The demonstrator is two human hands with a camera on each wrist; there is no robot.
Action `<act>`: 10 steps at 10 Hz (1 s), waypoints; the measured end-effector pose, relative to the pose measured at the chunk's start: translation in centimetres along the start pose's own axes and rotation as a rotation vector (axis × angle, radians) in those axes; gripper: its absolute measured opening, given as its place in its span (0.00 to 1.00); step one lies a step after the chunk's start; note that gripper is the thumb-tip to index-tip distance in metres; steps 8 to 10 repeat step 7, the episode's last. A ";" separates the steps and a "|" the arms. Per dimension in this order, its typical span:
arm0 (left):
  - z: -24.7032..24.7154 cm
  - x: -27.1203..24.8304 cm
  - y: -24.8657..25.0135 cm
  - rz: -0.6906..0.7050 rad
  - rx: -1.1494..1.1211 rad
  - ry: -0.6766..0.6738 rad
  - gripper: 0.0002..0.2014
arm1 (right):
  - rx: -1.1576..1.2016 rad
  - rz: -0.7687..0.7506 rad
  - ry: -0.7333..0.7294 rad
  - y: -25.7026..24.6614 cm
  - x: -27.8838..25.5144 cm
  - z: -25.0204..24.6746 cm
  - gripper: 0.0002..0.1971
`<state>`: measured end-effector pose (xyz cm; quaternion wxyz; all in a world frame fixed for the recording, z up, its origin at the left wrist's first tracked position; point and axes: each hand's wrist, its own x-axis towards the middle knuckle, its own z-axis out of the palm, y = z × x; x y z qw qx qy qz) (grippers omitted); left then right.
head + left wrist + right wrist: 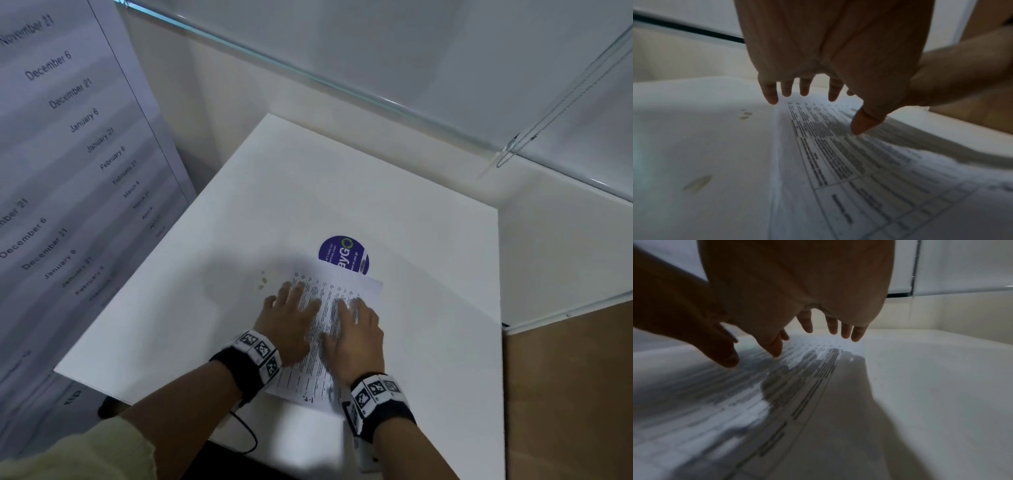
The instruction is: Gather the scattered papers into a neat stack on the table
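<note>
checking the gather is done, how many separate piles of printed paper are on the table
1: the papers lie in one pile on the table, under the left hand and right hand. Sheets within it cannot be counted.

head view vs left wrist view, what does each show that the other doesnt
Only the head view shows the round purple sticker partly under the papers' far edge, the date chart on the left, and both wristbands. Only the left wrist view shows the left hand's palm side, its straight fingers above the sheet. Both show the printed papers, both hands, the table and small stains.
</note>
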<state>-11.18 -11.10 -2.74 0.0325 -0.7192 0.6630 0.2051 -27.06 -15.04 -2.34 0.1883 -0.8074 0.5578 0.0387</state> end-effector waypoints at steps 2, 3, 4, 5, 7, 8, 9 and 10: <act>1.0 1.5 -0.1 0.003 0.061 -0.184 0.50 | -0.134 -0.020 -0.163 0.4 0.4 2.9 0.37; 0.9 2.0 -0.2 0.008 0.102 -0.242 0.60 | -0.150 -0.027 -0.171 0.6 0.4 3.8 0.36; 0.4 2.3 -0.1 0.010 0.127 -0.288 0.65 | -0.167 -0.030 -0.201 0.8 0.5 3.8 0.36; -0.1 2.4 0.1 0.000 0.117 -0.303 0.65 | -0.182 -0.028 -0.224 0.7 0.5 3.4 0.36; -1.5 1.8 0.5 0.003 0.129 -0.340 0.64 | -0.157 -0.016 -0.251 0.1 0.9 1.5 0.36; -1.5 1.8 0.5 0.003 0.129 -0.340 0.64 | -0.157 -0.016 -0.251 0.1 0.9 1.5 0.36; -1.5 1.8 0.5 0.003 0.129 -0.340 0.64 | -0.157 -0.016 -0.251 0.1 0.9 1.5 0.36; -1.5 1.8 0.5 0.003 0.129 -0.340 0.64 | -0.157 -0.016 -0.251 0.1 0.9 1.5 0.36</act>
